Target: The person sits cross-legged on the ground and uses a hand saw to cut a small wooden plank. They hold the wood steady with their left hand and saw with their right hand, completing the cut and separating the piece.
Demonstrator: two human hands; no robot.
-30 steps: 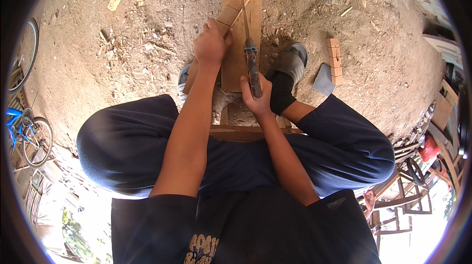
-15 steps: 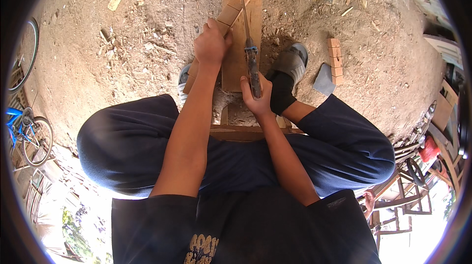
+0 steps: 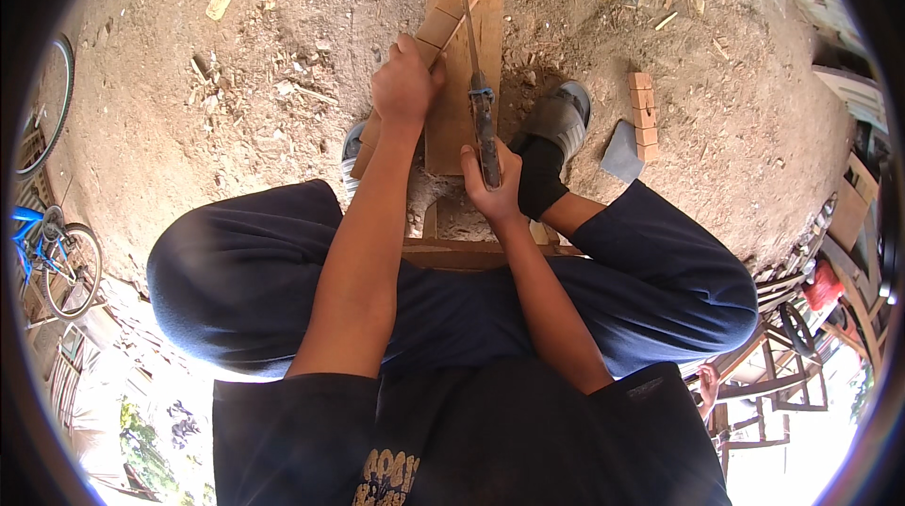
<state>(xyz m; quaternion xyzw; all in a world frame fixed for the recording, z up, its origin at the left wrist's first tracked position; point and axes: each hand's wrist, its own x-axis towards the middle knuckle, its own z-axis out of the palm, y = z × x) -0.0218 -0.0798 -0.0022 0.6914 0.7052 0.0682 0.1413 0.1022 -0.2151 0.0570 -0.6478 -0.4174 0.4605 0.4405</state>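
My left hand (image 3: 405,86) is wrapped round a long wooden strip (image 3: 439,27) marked with several crosswise lines or cuts. The strip slants up to the right across a wider wooden board (image 3: 452,119) between my feet. In my right hand (image 3: 497,181) is the dark handle of a handsaw (image 3: 485,133), with something blue tied where the handle meets the blade. The thin blade points away from me and lies over the strip near the top edge. Whether its teeth are sunk into the wood I cannot tell.
Right of my sandalled foot (image 3: 558,119) lies a row of small wooden blocks (image 3: 644,115) beside a grey flat piece (image 3: 622,153). Wood scraps (image 3: 292,88) litter the dirt ground. A blue bicycle (image 3: 57,256) stands far left; wooden frames (image 3: 773,379) and another person's hand (image 3: 708,385) are at right.
Almost nothing differs. Both hands, the handsaw and the wooden strip stay in practically the same place.
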